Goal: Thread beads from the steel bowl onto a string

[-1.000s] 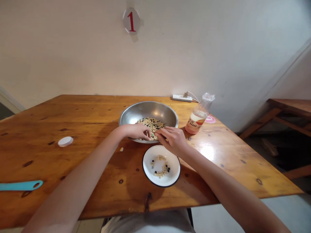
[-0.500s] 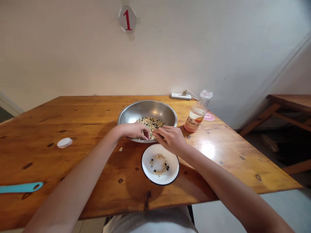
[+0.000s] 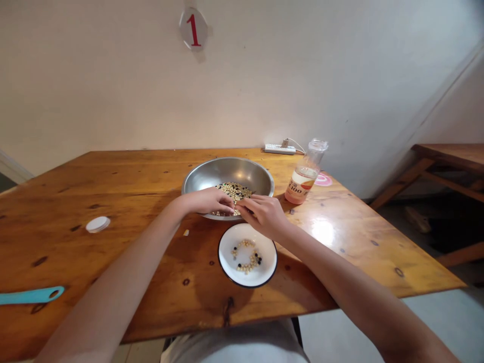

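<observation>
A wide steel bowl (image 3: pixel 192 177) holds a mix of pale and dark beans (image 3: pixel 235 190). Over its near rim, my left hand (image 3: pixel 212 200) reaches in with fingers bent and tips pressed together. My right hand (image 3: pixel 264 212) meets it from the other side, thumb and fingers pinched, the tips of both hands almost touching. Whatever lies between the fingertips is too small or hidden to make out. Just below the right hand, a white dark-rimmed plate (image 3: pixel 230 272) carries a loose ring of pale and black beans (image 3: pixel 247 267).
A bottle of pink liquid (image 3: pixel 302 181) stands right of the bowl, near a pink disc (image 3: pixel 323 179). Behind is a power strip (image 3: pixel 280 149). To the left lie a white lid (image 3: pixel 98 224), a turquoise handle (image 3: pixel 32 295) and a small pale scrap (image 3: pixel 186 232).
My left fingertips have moved right, closer to my right fingertips, over the beans. The whole view has shifted slightly. Bowl and plate stay in place.
</observation>
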The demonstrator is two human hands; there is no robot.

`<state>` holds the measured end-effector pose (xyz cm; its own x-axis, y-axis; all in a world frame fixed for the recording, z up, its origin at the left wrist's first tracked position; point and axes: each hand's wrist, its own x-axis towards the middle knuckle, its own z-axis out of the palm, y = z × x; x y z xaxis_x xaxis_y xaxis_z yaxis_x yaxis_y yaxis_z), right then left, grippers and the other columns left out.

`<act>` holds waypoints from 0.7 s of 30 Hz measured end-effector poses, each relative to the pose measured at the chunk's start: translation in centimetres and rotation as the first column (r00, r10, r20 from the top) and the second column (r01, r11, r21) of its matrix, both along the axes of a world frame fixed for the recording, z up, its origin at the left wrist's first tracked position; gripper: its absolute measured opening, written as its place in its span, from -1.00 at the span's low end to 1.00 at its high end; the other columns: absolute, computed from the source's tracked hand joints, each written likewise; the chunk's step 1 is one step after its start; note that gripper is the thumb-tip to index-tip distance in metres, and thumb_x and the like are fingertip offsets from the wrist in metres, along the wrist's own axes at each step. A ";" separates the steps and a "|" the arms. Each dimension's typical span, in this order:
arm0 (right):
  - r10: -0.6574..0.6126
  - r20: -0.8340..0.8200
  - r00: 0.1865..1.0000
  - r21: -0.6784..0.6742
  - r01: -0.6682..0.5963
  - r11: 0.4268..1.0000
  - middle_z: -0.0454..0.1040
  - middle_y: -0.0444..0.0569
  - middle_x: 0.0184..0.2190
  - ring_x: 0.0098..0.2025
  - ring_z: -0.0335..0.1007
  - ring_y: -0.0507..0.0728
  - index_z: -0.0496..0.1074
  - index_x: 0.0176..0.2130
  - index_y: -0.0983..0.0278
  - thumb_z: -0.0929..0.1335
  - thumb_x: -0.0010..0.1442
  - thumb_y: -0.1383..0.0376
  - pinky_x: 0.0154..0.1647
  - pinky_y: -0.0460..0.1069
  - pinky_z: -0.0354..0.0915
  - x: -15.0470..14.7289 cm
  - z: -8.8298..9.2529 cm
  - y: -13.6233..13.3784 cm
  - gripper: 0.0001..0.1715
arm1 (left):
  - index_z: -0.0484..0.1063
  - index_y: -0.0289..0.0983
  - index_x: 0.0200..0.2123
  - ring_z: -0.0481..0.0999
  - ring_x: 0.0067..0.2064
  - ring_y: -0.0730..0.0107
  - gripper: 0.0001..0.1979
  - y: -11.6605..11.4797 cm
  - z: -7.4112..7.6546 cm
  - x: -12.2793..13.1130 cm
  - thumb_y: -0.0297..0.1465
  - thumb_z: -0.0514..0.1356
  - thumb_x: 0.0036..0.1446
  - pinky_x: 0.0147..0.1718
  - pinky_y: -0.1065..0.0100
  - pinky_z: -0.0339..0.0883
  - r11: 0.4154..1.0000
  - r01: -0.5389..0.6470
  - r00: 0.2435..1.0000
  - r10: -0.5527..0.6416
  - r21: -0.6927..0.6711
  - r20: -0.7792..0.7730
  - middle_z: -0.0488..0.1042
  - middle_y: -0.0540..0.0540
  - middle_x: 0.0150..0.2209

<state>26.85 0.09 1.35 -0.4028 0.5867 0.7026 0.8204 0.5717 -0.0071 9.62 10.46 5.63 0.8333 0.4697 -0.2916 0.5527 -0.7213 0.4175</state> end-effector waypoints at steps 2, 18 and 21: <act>0.001 0.002 1.000 0.003 -0.001 1.000 0.50 -0.06 -0.54 -0.47 0.37 0.04 0.44 -0.34 0.30 0.20 0.32 0.27 -0.45 -0.07 0.11 0.0 0.0 0.0 -0.69 | 0.49 -0.21 -0.17 0.45 -0.24 0.37 -0.67 0.0 0.0 0.0 -0.17 0.07 0.13 -0.30 0.47 0.18 1.000 0.005 1.000 -0.005 -0.008 0.001 0.54 -0.03 -0.23; -0.010 0.007 1.000 0.000 0.010 1.000 0.48 -0.07 -0.56 -0.48 0.36 0.04 0.45 -0.35 0.30 0.20 0.32 0.28 -0.46 -0.07 0.10 0.0 0.0 0.0 -0.69 | 0.50 -0.23 -0.31 0.40 -0.35 0.38 -0.66 -0.1 -0.3 0.1 -0.09 0.12 0.05 -0.40 0.46 0.12 0.999 -0.037 0.999 0.037 -0.012 -0.014 0.50 -0.03 -0.40; -0.006 0.002 1.000 -0.009 0.006 1.000 0.49 -0.07 -0.54 -0.46 0.37 0.04 0.44 -0.33 0.28 0.20 0.32 0.28 -0.45 -0.08 0.11 0.1 -0.1 0.1 -0.70 | 0.50 -0.23 -0.33 0.35 -0.41 0.41 -0.64 -0.2 -0.2 0.2 -0.07 0.13 0.03 -0.43 0.45 0.10 0.998 -0.056 0.998 0.056 0.009 -0.001 0.46 -0.02 -0.44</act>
<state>26.91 0.17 1.27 -0.4005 0.5955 0.6964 0.8237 0.5669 -0.0110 9.78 10.30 5.46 0.8051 0.5182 -0.2886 0.5930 -0.6927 0.4106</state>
